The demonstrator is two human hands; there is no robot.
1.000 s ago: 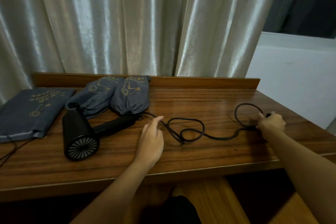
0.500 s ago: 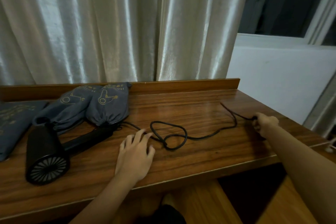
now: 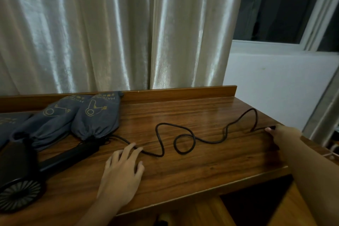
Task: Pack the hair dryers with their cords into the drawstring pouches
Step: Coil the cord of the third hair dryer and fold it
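A thin black cord [image 3: 185, 140] loops across the glossy wooden surface [image 3: 183, 170]. The left hand [image 3: 122, 172] rests flat, fingers spread, touching it; the right hand [image 3: 283, 135] pinches its end near the right edge.

Pouches [image 3: 95, 115] behind dryer [image 3: 27, 167], cord [image 3: 183, 137] rightward

The hair dryer [image 3: 23, 180] at eight o'clock runs off the left edge, its barrel partly lost. At nine o'clock a flat pouch [image 3: 11, 123] is cut by the same edge. At three o'clock, the right hand [image 3: 284, 134] hides the cord [image 3: 183, 137] end; its grip is unclear.
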